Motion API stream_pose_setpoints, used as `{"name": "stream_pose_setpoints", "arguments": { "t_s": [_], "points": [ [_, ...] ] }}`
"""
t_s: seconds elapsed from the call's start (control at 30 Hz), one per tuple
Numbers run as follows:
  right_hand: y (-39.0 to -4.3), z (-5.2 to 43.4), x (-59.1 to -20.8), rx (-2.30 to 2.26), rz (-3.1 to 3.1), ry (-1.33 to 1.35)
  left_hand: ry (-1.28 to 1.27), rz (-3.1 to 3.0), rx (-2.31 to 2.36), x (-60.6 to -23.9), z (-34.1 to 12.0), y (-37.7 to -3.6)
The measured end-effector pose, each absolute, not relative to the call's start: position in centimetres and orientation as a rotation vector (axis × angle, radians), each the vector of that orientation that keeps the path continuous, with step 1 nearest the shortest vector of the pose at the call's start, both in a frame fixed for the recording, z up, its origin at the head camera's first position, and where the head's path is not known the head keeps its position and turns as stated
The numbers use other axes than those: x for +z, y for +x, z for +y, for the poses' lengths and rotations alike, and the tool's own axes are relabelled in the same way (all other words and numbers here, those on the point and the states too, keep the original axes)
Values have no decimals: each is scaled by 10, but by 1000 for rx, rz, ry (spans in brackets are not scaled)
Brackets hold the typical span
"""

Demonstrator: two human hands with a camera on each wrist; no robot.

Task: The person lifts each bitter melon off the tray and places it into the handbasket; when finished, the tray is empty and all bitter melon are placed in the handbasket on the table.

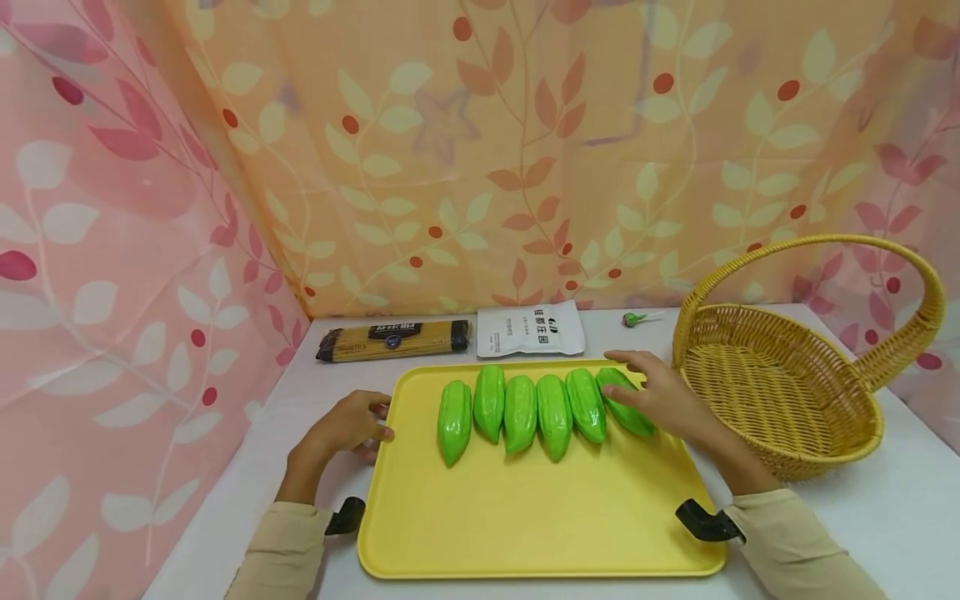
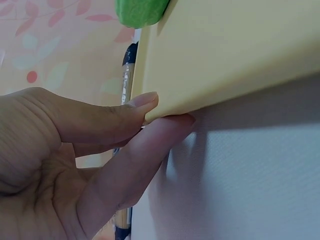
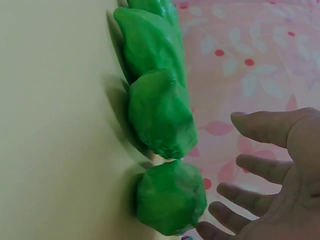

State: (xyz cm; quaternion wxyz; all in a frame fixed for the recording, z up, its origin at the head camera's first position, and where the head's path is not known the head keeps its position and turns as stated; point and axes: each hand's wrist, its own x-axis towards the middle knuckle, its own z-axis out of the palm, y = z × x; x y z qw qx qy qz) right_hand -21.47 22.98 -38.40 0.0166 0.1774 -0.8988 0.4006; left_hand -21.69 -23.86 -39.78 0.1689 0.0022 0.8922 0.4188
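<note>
Several glossy green, ridged, gourd-shaped pieces point(image 1: 521, 414) lie in a row across the far half of a yellow tray point(image 1: 540, 525). At the tray's left edge is my left hand point(image 1: 348, 427). In the left wrist view its thumb point(image 2: 145, 100) lies on the rim and a finger presses from below, so it pinches the tray's edge. My right hand point(image 1: 666, 402) hovers by the rightmost green piece point(image 1: 633, 419), which leans at a slant. In the right wrist view its fingers are spread beside the nearest green piece point(image 3: 172, 197), with nothing held.
A wicker basket point(image 1: 780, 454) with a tall handle stands right of the tray. Behind the tray lie a pack of noodles point(image 1: 393, 340), a white printed packet point(image 1: 531, 330) and a small green lollipop point(image 1: 632, 319). Floral cloth point(image 1: 480, 167) hangs at the back and sides.
</note>
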Motion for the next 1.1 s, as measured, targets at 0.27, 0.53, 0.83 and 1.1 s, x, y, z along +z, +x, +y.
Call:
{"name": "stream_pose_setpoints", "arguments": {
  "t_s": [0.27, 0.53, 0.83, 1.1],
  "points": [
    [-214, 228, -391, 1169, -2873, 447, 9, 2543, 1182, -397, -238, -216],
    [-214, 230, -397, 1152, -2890, 445, -4, 2542, 1174, -396, -237, -215],
    [-213, 233, -395, 1116, -2951, 437, -13, 2526, 1185, -397, -238, -215],
    [-208, 233, -393, 1061, -2945, 412, -29, 2524, 1188, -396, -237, -215]
  ]
}}
